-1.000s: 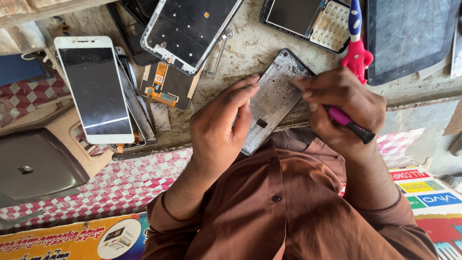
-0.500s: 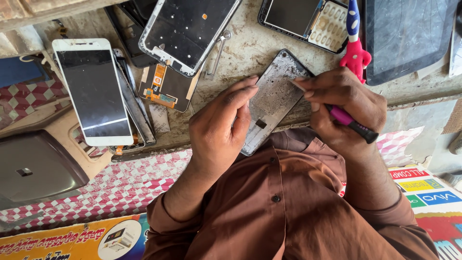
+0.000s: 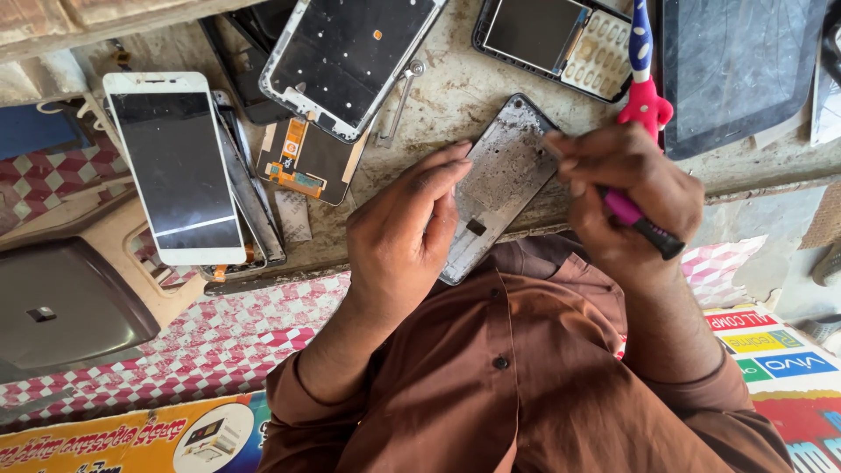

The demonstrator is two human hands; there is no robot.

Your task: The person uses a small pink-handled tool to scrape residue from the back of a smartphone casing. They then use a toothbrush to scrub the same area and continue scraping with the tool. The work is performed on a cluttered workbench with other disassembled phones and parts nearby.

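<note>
Down on the worn workbench point(image 3: 438, 96), my left hand point(image 3: 399, 236) steadied a grey, gritty phone frame point(image 3: 499, 180) by its left edge, fingers curled along the side and the thumb pressed against the rim. The frame lay tilted, its lower end hanging past the bench's front edge above my brown shirt point(image 3: 526, 377). My right hand point(image 3: 626, 197) was clenched around a pink-handled tool with a black end point(image 3: 639, 219), the fingers bunched at the frame's upper right edge; the working tip was hidden under them, so I could not tell where it touched.

As for things that hold other things: a black phone housing point(image 3: 534, 35) at the top of the bench carried a pale keypad sheet point(image 3: 600, 61) lying in its right end. A second, larger open frame point(image 3: 350, 57) lay dark side up to its left, a small silver tool point(image 3: 399, 101) just beside it. Below that sat a panel with an orange flex strip point(image 3: 302, 158). Farther left, a white-faced phone point(image 3: 175, 166) rested on a stack of other thin parts. Pink-handled scissors point(image 3: 644, 96) lay just above my right hand, next to a large dark screen panel point(image 3: 736, 61).
</note>
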